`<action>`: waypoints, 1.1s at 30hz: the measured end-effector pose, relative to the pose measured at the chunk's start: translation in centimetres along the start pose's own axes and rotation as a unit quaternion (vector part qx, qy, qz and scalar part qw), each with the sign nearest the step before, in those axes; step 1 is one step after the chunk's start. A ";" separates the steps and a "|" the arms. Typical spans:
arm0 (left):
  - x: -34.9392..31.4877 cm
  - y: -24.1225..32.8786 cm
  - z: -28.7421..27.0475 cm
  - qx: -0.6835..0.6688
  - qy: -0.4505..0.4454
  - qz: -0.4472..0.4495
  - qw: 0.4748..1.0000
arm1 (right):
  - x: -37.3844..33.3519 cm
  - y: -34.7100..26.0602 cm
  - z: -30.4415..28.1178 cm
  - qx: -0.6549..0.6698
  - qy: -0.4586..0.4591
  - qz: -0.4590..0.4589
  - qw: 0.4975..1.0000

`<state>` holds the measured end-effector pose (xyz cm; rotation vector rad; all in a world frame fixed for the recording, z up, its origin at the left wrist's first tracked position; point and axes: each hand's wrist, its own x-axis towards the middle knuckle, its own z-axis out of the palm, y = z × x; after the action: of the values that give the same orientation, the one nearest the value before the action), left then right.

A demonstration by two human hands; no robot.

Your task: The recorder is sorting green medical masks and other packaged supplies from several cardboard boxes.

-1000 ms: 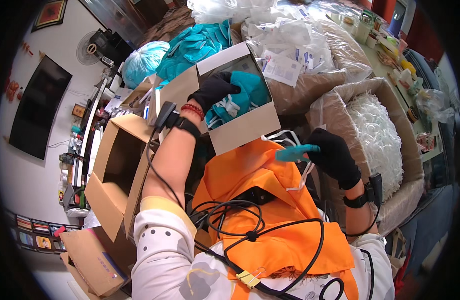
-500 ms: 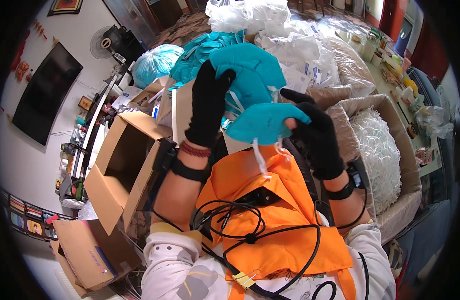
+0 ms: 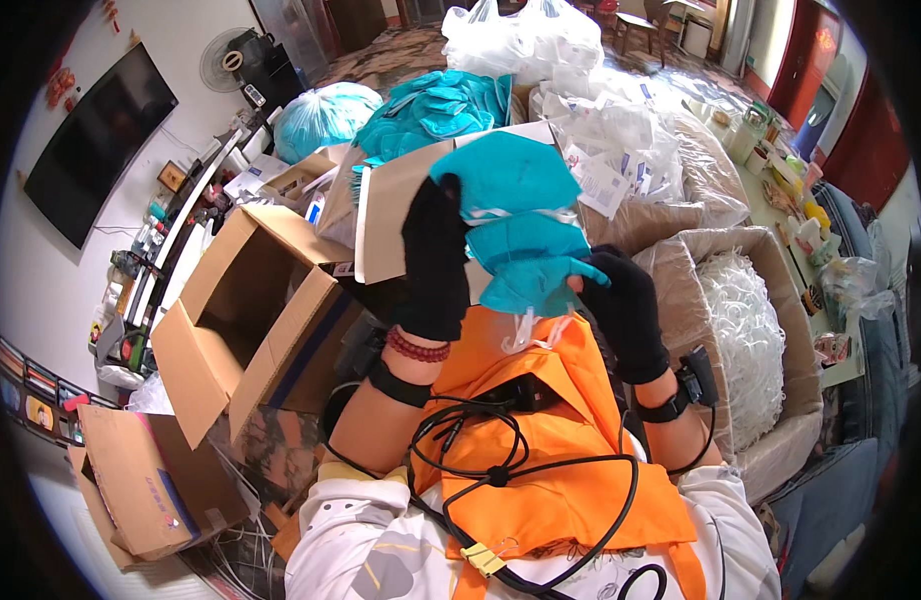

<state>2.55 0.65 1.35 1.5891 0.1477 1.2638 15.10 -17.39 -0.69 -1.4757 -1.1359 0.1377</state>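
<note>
My left hand (image 3: 436,260), in a black glove, is closed on the left edge of an upper teal face mask (image 3: 511,175). A second teal layer (image 3: 526,240) shows just beneath it; whether it is a separate mask I cannot tell. My right hand (image 3: 626,315), also black-gloved with a bare fingertip showing, pinches the right corner of a lower teal face mask (image 3: 531,287). White ear loops (image 3: 526,333) dangle from that mask above my orange apron (image 3: 571,500). Behind the hands, a heap of teal masks (image 3: 436,115) rises beside an open white-and-brown carton (image 3: 386,215).
An open cardboard box (image 3: 206,345) stands to my left, with another carton (image 3: 131,480) below it. On my right, a plastic-lined box (image 3: 801,410) holds white stringy loops (image 3: 741,345). White plastic bags (image 3: 526,40) lie at the back. Black cables (image 3: 501,475) cross my apron.
My right hand has moved slightly down with the lower mask, which now sits below the other teal layers. The upper mask has come lower and flatter, and the whole view has shifted a little.
</note>
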 end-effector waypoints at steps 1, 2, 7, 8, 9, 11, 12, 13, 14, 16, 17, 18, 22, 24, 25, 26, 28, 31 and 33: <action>0.1 -1.6 -1.4 0.095 0.053 0.041 0.993 | -0.3 -0.4 -0.4 0.000 -0.004 -0.004 1.000; 0.5 -2.0 -2.1 0.188 0.104 0.078 0.974 | -0.8 -0.4 -1.0 0.000 -0.052 -0.016 0.999; 1.4 -1.9 -3.8 0.353 0.040 0.055 0.933 | -1.0 -1.9 -3.0 0.087 -0.084 -0.027 0.992; 0.5 -3.0 -4.1 0.438 -0.002 0.124 0.890 | -0.6 -2.0 -2.6 0.089 -0.085 -0.026 0.992; -0.3 -4.1 -3.9 0.458 -0.009 0.196 0.867 | 0.0 -2.2 -1.7 0.109 -0.049 0.004 0.993; -1.8 -3.8 -1.3 0.191 -0.051 0.088 0.976 | 0.8 -1.4 -1.2 0.121 0.014 0.023 0.992; -2.4 -4.1 -0.6 0.021 -0.060 -0.046 0.997 | 1.1 -0.8 -1.2 0.120 0.016 0.022 0.992; -2.6 -2.9 0.3 0.021 -0.062 -0.046 0.997 | 1.4 -0.4 -1.3 0.095 0.027 0.026 0.995; -2.6 -1.1 1.2 -0.091 -0.063 -0.120 0.987 | 1.4 0.1 -1.3 0.070 0.039 0.031 0.996; -3.0 -0.2 1.9 -0.199 -0.060 -0.192 0.959 | 1.1 0.5 -1.3 0.092 0.039 0.055 0.993; -3.3 -0.2 2.0 -0.181 -0.047 -0.191 0.964 | 1.0 0.5 -1.1 0.115 0.038 0.077 0.990; -3.5 -0.2 2.0 -0.164 -0.033 -0.190 0.967 | 0.9 0.4 -1.0 0.116 0.036 0.076 0.990; -3.1 0.9 2.6 -0.204 -0.016 -0.264 0.943 | 1.1 1.5 -0.6 0.121 0.057 0.022 0.991; -2.8 0.8 2.3 -0.197 -0.020 -0.276 0.940 | 1.2 1.4 -0.6 0.155 0.096 -0.013 0.983; -3.0 0.5 1.9 -0.197 -0.019 -0.276 0.941 | 1.4 0.2 -0.6 0.263 0.105 0.072 0.956; -3.6 -0.2 1.4 -0.094 -0.076 -0.224 0.967 | 1.5 -0.5 -0.6 0.365 0.113 0.155 0.911; -4.5 -1.2 1.7 0.008 -0.134 -0.169 0.976 | 1.3 1.3 0.1 0.359 0.106 0.143 0.916; -5.6 -1.8 3.7 -0.224 0.005 -0.190 0.956 | 1.2 0.7 1.8 0.332 0.142 0.183 0.914; -5.6 -1.4 4.4 -0.169 0.015 -0.178 0.969 | 1.1 1.4 2.2 0.312 0.164 0.193 0.916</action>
<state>4.13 -5.07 -2.81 1.1882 0.2148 0.9731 14.96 -14.83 -1.89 -1.0681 -0.4464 0.4654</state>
